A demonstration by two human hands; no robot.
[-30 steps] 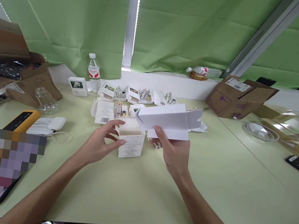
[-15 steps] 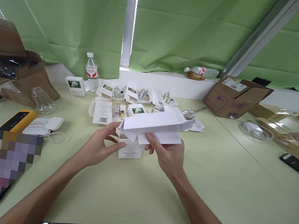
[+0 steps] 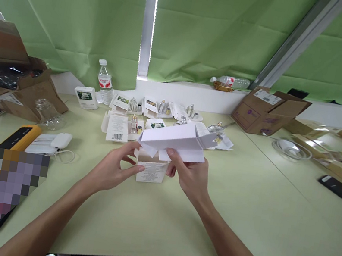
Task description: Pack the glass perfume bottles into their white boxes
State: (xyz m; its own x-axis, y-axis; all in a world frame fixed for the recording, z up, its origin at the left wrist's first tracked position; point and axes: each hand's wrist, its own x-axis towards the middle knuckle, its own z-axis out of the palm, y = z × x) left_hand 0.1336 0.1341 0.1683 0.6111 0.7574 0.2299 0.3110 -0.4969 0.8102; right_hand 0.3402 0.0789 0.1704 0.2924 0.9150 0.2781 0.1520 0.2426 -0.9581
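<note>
Holding a folded white card insert (image 3: 172, 140) over a small white printed carton (image 3: 150, 176)

Near the middle of the pale green table (image 3: 154, 226), the left hand (image 3: 114, 167) grasps the carton's left side between thumb and fingers. To its right, the right hand (image 3: 193, 177) pinches the insert, slanted over the carton's top. Beyond lies a slim clear glass bottle (image 3: 133, 125); far left stands a clear plastic bottle with a red-and-white label (image 3: 104, 82).

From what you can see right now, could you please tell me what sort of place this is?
It looks like a workroom or office, though I can't be certain: white cartons and small bottles are on a long pale table, with a brown cardboard box near the white wall.
</note>
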